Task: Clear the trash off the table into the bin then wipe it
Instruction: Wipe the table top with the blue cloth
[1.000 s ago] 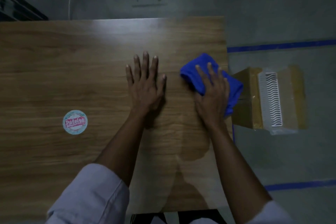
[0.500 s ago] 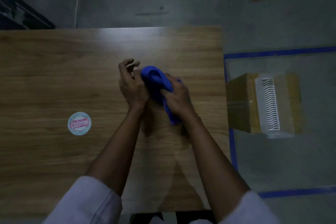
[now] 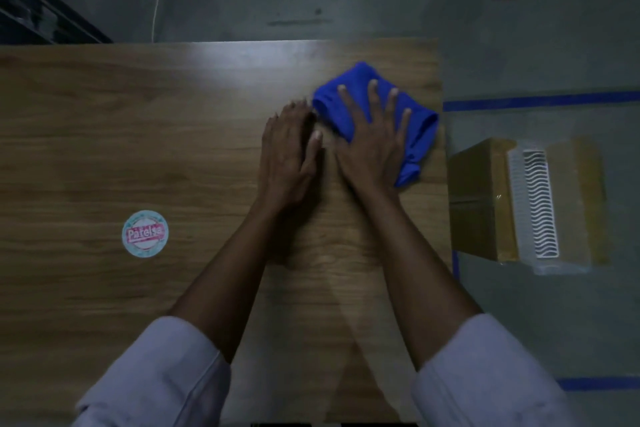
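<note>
On the table (image 3: 173, 121), left of middle: 1 round sticker (image 3: 145, 234), flat on the wood. Right of middle: left hand (image 3: 287, 152), palm down on the table, fingers relaxed and somewhat blurred, holding nothing, fingertips just beside the cloth (image 3: 420, 130). Blue, bunched, by the table's right edge on the far half; long axis slanting from far-left to near-right, near end almost at that edge. Pinned there under the right hand (image 3: 375, 142): palm down, 4 fingers spread straight on top, pressing rather than clutching. On the floor just past the table's right edge: bin (image 3: 478, 198). Probably the wiping stage. Right hand already on the cloth, so the nearer 1; most of the table to its left, so likely a stroke leftward, across the long axis.
</note>
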Demonstrator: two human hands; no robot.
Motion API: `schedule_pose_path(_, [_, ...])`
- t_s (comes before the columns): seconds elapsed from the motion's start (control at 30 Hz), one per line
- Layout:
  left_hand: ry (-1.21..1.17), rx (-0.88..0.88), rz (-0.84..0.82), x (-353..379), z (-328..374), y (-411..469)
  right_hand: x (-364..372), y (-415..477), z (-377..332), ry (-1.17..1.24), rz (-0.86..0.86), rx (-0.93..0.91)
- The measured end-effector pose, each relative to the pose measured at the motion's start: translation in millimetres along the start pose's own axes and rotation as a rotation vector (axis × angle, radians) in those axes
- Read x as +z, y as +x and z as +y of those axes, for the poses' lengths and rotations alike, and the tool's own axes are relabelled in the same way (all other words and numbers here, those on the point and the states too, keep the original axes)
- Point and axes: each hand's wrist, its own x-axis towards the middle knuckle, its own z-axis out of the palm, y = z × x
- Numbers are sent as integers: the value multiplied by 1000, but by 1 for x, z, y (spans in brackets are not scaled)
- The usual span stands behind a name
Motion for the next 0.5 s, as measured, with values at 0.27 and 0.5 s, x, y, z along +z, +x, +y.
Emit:
schedule_pose_path(0.27, [-133, 26, 221, -57, 33, 6, -21, -63, -15, 601, 76, -43])
schedule_pose_path(0.5, [231, 101, -226, -19, 25, -2, -30, -25, 38, 104, -48, 188])
